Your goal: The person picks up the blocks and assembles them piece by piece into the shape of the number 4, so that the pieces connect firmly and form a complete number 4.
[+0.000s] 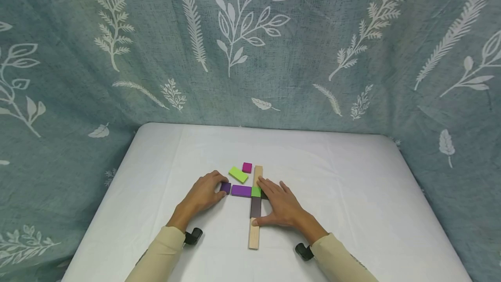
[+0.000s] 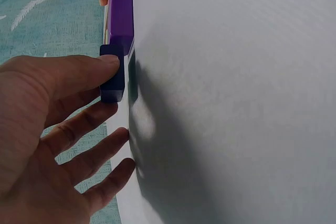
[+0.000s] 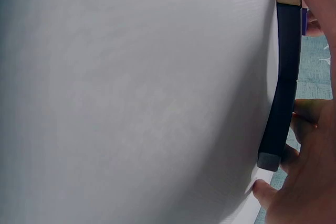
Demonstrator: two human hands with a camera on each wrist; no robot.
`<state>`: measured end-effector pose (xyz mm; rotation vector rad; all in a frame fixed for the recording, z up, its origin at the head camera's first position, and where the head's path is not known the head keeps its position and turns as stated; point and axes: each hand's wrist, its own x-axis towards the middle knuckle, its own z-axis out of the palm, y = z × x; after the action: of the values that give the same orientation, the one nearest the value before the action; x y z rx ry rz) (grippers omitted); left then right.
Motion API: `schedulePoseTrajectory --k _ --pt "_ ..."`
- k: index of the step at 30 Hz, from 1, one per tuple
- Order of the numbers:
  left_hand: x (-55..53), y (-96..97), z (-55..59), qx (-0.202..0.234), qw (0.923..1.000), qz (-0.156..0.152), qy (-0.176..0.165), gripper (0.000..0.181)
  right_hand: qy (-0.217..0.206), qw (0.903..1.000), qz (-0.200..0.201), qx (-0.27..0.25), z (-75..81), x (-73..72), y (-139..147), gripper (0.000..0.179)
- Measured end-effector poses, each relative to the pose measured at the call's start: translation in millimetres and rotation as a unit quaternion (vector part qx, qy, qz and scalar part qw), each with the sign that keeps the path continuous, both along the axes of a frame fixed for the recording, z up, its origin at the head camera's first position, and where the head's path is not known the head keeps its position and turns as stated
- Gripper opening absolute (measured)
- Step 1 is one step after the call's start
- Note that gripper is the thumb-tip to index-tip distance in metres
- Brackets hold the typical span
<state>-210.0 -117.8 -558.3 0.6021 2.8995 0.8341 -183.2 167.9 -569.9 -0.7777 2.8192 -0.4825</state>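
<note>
My left hand pinches a small dark purple block between thumb and fingers, at the left end of a longer purple block. The left wrist view shows the thumb on this small block. My right hand lies spread over the right side of the row, its thumb touching the lower wooden block and its fingertips by the upper wooden block. Between these stand a green block and a dark grey block. Another dark block is partly hidden under the right hand.
A lime green block lies tilted above the purple one, with a magenta block beyond it. White cloth covers the table. A teal leaf-patterned curtain hangs behind and at both sides.
</note>
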Motion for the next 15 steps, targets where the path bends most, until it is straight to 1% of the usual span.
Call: schedulePoseTrajectory --k 7,15 --pt "1.8 2.6 1.0 0.0 1.0 -0.002 -0.001 0.035 -0.002 1.0 0.0 -0.007 0.8 0.9 -0.3 0.123" --pt "3.3 5.4 -0.6 -0.009 0.9999 0.001 0.005 0.035 -0.007 1.0 -0.002 0.002 0.6 0.2 -0.6 0.125"
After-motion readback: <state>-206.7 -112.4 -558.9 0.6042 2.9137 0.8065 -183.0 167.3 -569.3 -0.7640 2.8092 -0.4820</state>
